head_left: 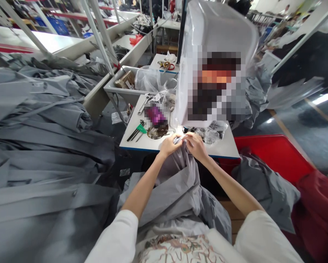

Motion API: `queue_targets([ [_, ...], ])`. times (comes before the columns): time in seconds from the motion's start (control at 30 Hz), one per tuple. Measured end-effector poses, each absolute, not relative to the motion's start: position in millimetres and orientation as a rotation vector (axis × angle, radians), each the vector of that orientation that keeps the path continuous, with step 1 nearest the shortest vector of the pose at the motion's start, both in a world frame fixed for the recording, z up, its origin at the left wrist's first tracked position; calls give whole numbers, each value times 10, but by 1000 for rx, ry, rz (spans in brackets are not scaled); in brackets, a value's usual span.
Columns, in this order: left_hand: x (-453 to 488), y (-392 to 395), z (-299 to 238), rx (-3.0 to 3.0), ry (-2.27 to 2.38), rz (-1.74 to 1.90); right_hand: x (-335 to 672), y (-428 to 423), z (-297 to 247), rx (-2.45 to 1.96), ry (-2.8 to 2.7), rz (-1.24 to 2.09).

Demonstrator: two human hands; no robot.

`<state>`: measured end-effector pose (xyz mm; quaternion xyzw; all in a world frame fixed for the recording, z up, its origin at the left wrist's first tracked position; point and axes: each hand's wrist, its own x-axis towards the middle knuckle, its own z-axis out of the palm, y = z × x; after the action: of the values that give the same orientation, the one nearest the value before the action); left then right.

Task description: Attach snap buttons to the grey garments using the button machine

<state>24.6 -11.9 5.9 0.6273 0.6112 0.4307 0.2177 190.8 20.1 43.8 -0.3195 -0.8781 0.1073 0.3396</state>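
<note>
Embroidered white top (pixel 177 250) fills the near view. Above it, a rumpled grey cloth (pixel 177 186) rises in a bunched fold to the edge of the table (pixel 224 148). Both hands are curled nearly closed, the left hand (pixel 168 145) and right hand (pixel 196 146) pinching a small white piece (pixel 178 139) at the fold's top. A large grey heap (pixel 43 146) lies left, a red bin (pixel 270 157) right, and a green-handled tool (pixel 140 128) rests on the table.
</note>
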Motion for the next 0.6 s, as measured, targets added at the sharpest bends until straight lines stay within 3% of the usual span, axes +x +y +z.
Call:
queue_targets([
  [0.3,238,-112,75,1745,1680,1169,1736,265,239,-1586,-1831,775],
  [0.6,257,-100,64,1713,1715,1181,1746,345,57,-1394,-1770,710],
])
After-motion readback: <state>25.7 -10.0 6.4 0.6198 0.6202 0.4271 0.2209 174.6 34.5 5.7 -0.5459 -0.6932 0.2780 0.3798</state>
